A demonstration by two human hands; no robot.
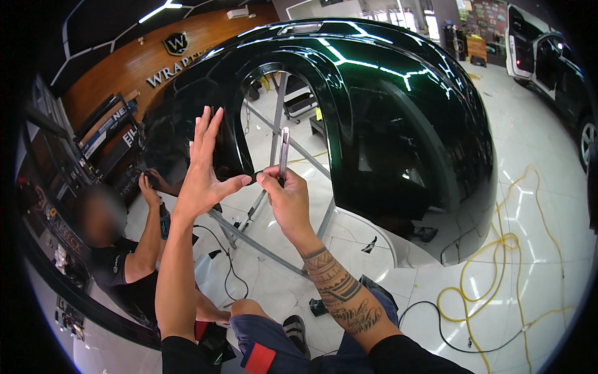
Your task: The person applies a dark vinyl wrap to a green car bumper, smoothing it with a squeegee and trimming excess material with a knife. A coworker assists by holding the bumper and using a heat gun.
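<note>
A large curved car body panel [398,137] in glossy dark green stands before me, with an arched opening through it. My left hand [202,171] is open at the panel's left part, fingers stretched upward and thumb pointing right toward the arch's lower left edge. Close beside that thumb, my right hand [288,199] is closed around a slim silver cutter knife [284,149], held upright in front of the opening. A small dark piece [255,177] shows between the left thumb and the right fingers; I cannot tell whether it is a loose strip or the panel's edge.
A grey metal stand [243,240] supports the panel. At left a co-worker [121,268] crouches, one hand [148,190] at the panel's edge. Yellow hose [473,293] and black cable [430,304] lie on the white tiled floor. A car [548,75] with an open door stands at far right.
</note>
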